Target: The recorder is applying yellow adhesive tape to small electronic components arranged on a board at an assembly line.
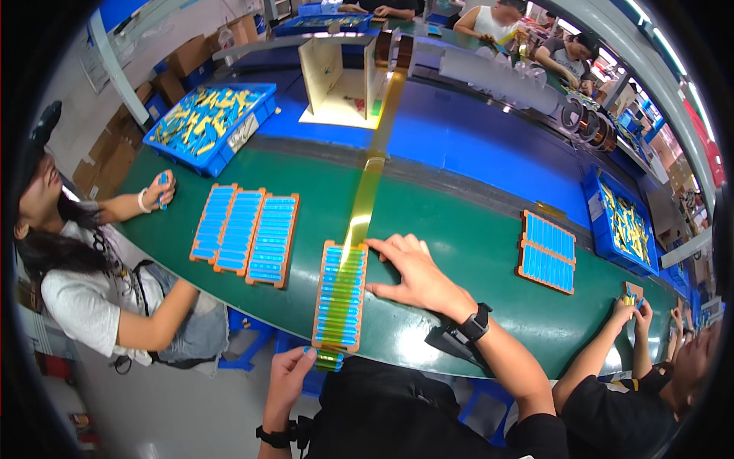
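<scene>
An orange tray [316, 336] with a row of slim blue strips lies in front of me on the green table. Yellow see-through tape [365, 200] comes down from the far side and runs lengthwise over the strips. At the table's near edge, my left hand [287, 379] pinches the end of a blue strip [329, 366] that lies crosswise under the tape's near end. My right hand [422, 277] is on the tray's right side, thumb and fingers spread, with fingertips at its edge. It holds nothing.
Blue-filled trays stand to the left [245, 237] and right [547, 252]. Blue bins hold loose blue and yellow pieces at far left [243, 126] and right [604, 222]. Tape rolls [394, 52] hang beyond a cream box stand [325, 80]. Co-workers sit on both sides.
</scene>
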{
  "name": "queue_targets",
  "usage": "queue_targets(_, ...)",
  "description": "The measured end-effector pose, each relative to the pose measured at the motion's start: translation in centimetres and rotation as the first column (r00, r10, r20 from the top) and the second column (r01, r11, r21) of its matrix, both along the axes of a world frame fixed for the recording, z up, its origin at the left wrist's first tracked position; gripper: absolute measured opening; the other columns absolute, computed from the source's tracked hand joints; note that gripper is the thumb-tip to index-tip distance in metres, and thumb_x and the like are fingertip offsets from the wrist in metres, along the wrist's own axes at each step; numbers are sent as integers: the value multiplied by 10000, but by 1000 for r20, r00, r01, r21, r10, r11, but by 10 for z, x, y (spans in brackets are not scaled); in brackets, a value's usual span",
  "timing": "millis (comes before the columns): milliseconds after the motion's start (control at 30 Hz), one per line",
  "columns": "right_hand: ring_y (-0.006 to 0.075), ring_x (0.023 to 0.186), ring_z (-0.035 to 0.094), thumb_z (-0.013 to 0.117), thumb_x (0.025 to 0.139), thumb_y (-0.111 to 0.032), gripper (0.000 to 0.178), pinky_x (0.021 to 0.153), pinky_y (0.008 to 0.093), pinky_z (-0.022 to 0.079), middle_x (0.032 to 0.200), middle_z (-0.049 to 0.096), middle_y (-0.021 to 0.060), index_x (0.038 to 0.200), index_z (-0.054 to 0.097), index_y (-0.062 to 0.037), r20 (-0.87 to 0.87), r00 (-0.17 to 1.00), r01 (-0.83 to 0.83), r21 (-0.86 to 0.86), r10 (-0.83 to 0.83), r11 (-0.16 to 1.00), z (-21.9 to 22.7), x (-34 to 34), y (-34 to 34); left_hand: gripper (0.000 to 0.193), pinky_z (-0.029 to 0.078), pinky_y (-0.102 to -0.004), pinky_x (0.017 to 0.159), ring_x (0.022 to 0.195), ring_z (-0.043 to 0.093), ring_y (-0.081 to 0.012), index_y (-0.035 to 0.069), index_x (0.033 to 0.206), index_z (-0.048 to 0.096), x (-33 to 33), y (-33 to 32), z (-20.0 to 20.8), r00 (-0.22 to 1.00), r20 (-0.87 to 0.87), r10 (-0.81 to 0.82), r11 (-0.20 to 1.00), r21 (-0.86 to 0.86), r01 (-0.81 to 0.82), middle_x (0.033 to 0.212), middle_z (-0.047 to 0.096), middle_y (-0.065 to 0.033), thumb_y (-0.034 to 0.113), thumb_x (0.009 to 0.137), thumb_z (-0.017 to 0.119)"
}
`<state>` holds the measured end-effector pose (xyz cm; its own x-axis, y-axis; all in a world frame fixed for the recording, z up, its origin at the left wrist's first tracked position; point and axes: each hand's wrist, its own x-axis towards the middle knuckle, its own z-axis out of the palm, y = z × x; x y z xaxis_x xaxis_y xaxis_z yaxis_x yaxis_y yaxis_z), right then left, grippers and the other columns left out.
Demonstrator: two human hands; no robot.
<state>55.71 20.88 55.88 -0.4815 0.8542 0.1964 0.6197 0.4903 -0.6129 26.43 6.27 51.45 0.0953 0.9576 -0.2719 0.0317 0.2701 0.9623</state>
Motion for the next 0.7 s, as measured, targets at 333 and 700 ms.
queue_targets(333, 252, 996, 513, 836, 776, -323, 619, 918, 374, 383, 1020, 576, 62, 1310, 608, -109, -8, 1000, 16, 3, -16, 1000, 1, -2, 0, 275, 451, -205, 687, 765, 588, -18, -69, 980, 731, 17, -1, 3, 988, 131, 79, 997, -20, -77, 847, 718, -5, 163, 1042, 598)
queue_targets(700, 258, 991, 523, 841, 763, -293, 595, 901, 370, 394, 1017, 589, 66, 1279, 622, -92, -46, 999, 26, 44, -24, 999, -2, -3, -3, 267, 434, -223, 678, 732, 596, -27, -53, 968, 764, 23, 2, 22, 986, 111, 127, 987, -112, -114, 850, 741, -24, 172, 1010, 625)
